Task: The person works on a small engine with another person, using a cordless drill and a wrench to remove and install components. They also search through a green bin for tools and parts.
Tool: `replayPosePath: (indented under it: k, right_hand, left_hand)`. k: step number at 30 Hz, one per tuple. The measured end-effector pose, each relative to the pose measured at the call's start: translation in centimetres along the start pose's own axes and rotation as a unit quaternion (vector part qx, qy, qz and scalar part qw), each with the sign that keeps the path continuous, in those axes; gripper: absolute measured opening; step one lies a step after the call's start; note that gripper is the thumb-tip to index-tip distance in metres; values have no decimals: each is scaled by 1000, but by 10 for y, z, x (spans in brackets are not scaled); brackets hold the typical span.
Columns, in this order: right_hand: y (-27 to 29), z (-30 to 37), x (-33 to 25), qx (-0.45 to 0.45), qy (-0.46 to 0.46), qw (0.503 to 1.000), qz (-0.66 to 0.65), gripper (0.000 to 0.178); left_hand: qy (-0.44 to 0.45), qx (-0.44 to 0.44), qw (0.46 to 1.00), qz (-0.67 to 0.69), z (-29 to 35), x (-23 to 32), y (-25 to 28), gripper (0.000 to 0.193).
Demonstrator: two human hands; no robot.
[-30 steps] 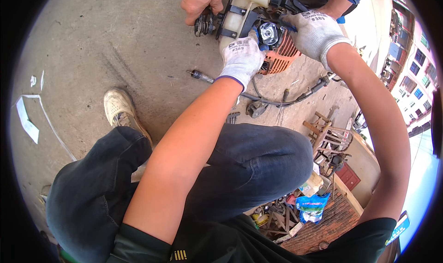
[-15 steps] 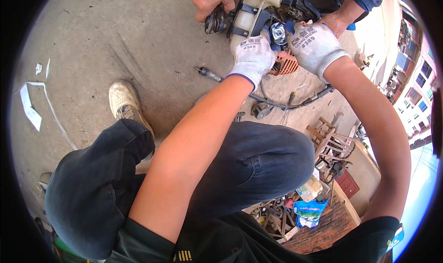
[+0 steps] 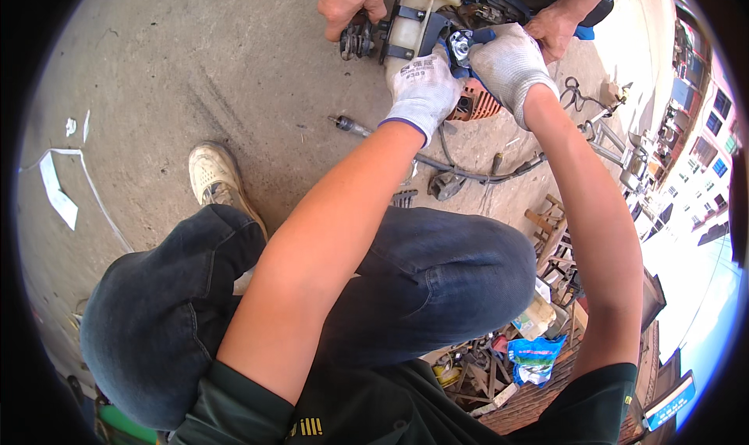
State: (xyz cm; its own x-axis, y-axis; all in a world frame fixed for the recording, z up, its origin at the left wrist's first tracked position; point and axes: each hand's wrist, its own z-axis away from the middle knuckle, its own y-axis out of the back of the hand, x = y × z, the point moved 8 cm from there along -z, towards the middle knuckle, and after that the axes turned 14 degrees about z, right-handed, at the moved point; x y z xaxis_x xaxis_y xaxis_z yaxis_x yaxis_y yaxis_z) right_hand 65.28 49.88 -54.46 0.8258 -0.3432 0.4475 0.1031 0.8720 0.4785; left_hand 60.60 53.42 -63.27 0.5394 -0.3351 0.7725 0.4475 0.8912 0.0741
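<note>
A: State the location of the engine unit (image 3: 435, 33).
B: Upper centre of the head view, beyond the person's knees, with the concrete floor (image 3: 156, 70) around it. A pale tank (image 3: 404, 33), banded by two dark straps, forms its left side. An orange slotted cover (image 3: 482, 102) faces the person.
A: Report the left grip (image 3: 425, 86).
B: It wears a white knitted glove and bears against the unit, between the tank and a silver metal part (image 3: 459, 47). Most fingers are hidden; whether it is clenched cannot be told.
A: Report the right grip (image 3: 507, 63).
B: It is gloved likewise, fingers bent, tips reaching in at the silver part from the right. The contact is concealed; whether it grasps anything cannot be determined.
A: Identify other hands.
B: Two, both bare. One hand of a co-worker (image 3: 351, 0) is at a dark ribbed part (image 3: 357, 41) left of the tank. The co-worker's other hand (image 3: 552, 28) is just beside the right glove.
A: List adjacent items.
B: On the floor, nearer the person: a black cable (image 3: 485, 179), a dark block (image 3: 446, 186) and a slim cylindrical part (image 3: 353, 126).
</note>
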Motion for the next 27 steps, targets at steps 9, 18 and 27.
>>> replayPosePath:
  k: [9,18,27]
  right_hand:
    - [-85,59,-26,-13,-320,372,-871,31]
    - [-49,65,30,67,-311,881,-350,43]
    - [-20,49,25,82,-222,947,-216,34]
  left_hand:
    - [3,-1,999,-45,1,-5,-3,62]
    - [-54,28,996,-70,0,-5,-6,75]
    - [-63,28,996,-57,2,-3,-4,76]
